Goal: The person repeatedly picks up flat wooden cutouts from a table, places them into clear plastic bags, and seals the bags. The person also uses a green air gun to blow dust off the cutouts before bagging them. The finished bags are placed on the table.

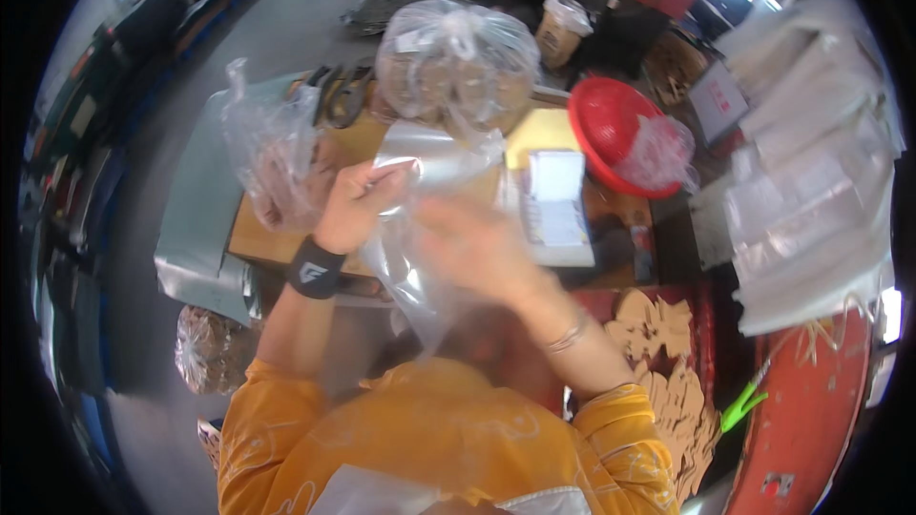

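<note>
A see-through plastic bag (405,272) hangs in front of me, its upper part spread above the table and its lower end drooping toward my lap. My left hand (363,200), with a dark band on the wrist, pinches the bag near its middle. Right beside it, my right hand (472,243) is smeared by motion; its fingers reach toward the bag, but whether they grip it cannot be made out. Just beyond the hands, a large knotted plastic bag (453,67) full of brown pieces sits on the table.
Left on the wooden table (272,238) lies another plastic bag (277,153), near dark-handled scissors (348,100). Rightward are a notepad (556,193) and a red basin (599,119) holding crumpled plastic. Brown cut-out pieces (658,353) pile up by my right elbow; stacked plastic sheets (801,181) stand far right.
</note>
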{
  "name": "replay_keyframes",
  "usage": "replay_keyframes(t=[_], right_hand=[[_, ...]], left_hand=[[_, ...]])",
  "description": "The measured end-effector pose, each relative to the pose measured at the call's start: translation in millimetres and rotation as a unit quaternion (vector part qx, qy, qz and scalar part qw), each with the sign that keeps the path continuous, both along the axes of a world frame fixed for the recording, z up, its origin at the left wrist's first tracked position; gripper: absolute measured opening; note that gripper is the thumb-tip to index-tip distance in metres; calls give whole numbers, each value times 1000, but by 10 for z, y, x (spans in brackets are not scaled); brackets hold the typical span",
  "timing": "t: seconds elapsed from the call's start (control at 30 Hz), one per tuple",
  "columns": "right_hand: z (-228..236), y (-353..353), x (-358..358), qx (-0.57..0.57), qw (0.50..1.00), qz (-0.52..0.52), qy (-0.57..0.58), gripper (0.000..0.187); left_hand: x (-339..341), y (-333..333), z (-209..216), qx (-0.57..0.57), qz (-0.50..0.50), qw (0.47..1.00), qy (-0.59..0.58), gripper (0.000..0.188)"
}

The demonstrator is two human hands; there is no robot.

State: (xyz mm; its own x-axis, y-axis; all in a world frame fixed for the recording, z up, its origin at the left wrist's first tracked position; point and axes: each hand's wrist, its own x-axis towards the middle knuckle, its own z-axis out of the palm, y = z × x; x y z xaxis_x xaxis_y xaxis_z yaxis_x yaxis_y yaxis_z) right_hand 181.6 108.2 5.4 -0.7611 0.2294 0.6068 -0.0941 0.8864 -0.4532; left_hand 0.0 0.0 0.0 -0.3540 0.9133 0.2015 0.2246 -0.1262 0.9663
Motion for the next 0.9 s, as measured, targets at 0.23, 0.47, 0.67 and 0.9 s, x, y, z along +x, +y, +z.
replay_keyframes(t=[0.23,0.47,0.67,0.9], right_hand=[[467,468,-878,22,981,104,-164,51],[75,131,-1612,-135,964,212,-84,15],[-298,199,-1869,-268,936,160,-164,14],[-673,85,-1655,-312,905,182,-225,13]], left_hand=[[-879,-589,456,-10,9,998,56,36],[-1682,-634,764,-140,79,965,206,35],[-1545,-652,451,-5,351,771,532,39],[-283,-473,-754,-56,246,924,-287,14]])
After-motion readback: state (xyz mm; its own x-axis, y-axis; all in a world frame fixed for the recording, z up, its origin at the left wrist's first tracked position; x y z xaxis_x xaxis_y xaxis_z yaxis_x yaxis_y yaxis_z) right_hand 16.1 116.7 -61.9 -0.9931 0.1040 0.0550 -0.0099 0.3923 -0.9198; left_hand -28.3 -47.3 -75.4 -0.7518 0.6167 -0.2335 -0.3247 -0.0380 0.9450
